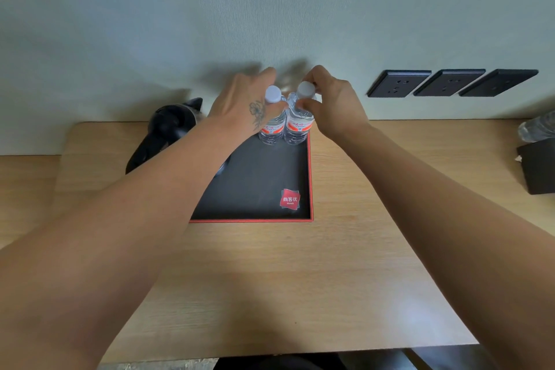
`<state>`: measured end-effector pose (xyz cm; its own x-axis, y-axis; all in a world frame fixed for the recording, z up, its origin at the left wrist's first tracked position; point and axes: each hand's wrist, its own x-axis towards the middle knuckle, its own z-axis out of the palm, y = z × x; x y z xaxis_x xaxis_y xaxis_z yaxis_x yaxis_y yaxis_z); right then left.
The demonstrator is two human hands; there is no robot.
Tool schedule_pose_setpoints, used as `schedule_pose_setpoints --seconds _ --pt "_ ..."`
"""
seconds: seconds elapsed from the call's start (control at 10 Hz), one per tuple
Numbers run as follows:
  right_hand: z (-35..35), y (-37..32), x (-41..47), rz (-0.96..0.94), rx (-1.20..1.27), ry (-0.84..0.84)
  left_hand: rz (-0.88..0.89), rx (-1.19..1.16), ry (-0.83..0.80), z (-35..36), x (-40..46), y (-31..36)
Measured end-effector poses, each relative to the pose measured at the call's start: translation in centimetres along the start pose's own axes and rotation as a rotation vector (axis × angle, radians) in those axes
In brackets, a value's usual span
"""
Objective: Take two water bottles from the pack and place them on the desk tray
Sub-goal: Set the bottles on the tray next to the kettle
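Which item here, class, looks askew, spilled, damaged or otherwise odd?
Nothing stands out. Both bottles stand upright, side by side, caps on, at the tray's far right corner, with no spill visible. The left hand and right hand hold them near the caps. The kettle beside the tray is upright.

We see two bare forearms with no sleeves, watch or rings in sight. Our left hand (240,102) carries a dark flower tattoo on its back, near the thumb side; our right hand (333,105) shows no markings.
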<state>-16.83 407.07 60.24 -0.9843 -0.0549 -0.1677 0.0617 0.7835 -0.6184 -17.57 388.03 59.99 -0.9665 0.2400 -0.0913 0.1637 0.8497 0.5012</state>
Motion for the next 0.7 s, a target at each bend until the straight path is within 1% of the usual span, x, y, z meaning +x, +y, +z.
schedule_pose_setpoints --seconds 0.2,0.3,0.4,0.5,0.6,0.7 --pt "0.1 0.2 -0.3 0.011 0.023 0.006 -0.011 -0.02 0.021 -0.2 -0.3 -0.2" --pt "0.2 0.4 -0.8 0.021 0.049 0.011 -0.043 -0.08 0.027 0.0 -0.7 -0.3" --pt "0.0 0.6 -1.4 0.0 0.045 0.001 -0.071 -0.146 -0.003 -0.2 -1.5 -0.3" --pt "-0.7 0.6 -2.3 -0.042 0.023 0.004 -0.065 -0.1 0.004 -1.0 -2.9 -0.3" --pt "-1.6 0.8 -3.6 -0.107 -0.001 0.03 -0.044 -0.013 0.048 -2.3 -4.8 -0.2" --pt "-2.6 0.2 -5.2 -0.184 -0.03 0.045 -0.034 0.011 0.067 -4.0 -7.8 0.1"
